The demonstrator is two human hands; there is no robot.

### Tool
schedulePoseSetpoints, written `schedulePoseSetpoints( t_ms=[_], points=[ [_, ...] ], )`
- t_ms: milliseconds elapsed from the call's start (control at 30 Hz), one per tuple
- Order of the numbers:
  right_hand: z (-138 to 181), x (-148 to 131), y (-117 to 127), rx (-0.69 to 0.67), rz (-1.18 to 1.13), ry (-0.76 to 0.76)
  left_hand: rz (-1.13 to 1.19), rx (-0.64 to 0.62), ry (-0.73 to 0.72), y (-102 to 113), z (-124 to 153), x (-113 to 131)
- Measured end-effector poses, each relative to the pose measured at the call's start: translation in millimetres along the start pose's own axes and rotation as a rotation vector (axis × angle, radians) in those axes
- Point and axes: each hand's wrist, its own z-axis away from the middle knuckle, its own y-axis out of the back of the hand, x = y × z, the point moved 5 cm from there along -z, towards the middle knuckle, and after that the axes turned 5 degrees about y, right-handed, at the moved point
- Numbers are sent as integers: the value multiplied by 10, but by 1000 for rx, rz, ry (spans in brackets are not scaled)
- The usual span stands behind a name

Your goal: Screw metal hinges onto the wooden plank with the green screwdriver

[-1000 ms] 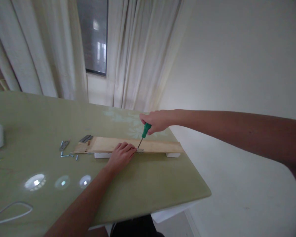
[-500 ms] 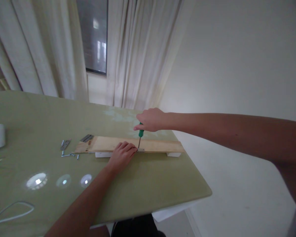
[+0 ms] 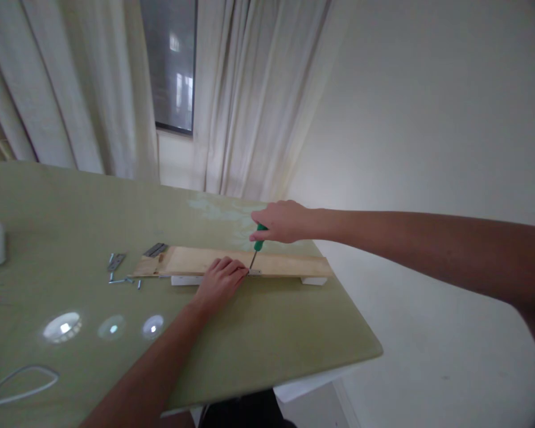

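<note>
Wooden board is lying by the desk's right edge, left hand atop, pinch unclear, right hand gripping a screwdriver.

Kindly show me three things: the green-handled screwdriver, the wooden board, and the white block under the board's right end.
Green-handled screwdriver (image 3: pixel 258 245), head view: lower part of its handle.
Wooden board (image 3: pixel 289 263), head view: bare top, right of the screwdriver.
White block (image 3: pixel 314 281), head view: its near side.

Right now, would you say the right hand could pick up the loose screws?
Probably not easily: the right hand holds the green screwdriver, and the screws lie beyond the left hand.
</note>
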Motion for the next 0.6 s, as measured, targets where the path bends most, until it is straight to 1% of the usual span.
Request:
schedulePoseSetpoints(
  t_ms=[33,67,167,200,267,333,367,433,500,533,600],
  points=[
    [14,15,2,7,2,-33,1,6,-2,2,0,3],
    [25,14,-1,1,-14,-34,2,14,-3,5,-1,5],
    [38,-48,-17,-38,-89,80,8,29,-3,11,-3,7],
    [38,-56,-13,-31,-89,85,8,32,-4,11,-3,6],
    [35,-29,10,15,-46,8,4,32,-8,10,-2,6],
    [35,8,21,29,-18,-78,0,32,-13,11,0,8],
    [33,10,14,11,-28,-77,0,33,-14,11,2,8],
    [28,-20,-5,-43,-70,1,2,31,-14,12,5,10],
    [27,-34,-2,-47,-77,40,2,29,-13,12,6,13],
    [25,-24,9,-26,-57,18,1,30,-14,12,7,14],
    [23,20,27,13,-4,-81,-2,33,-15,9,8,12]
  ],
)
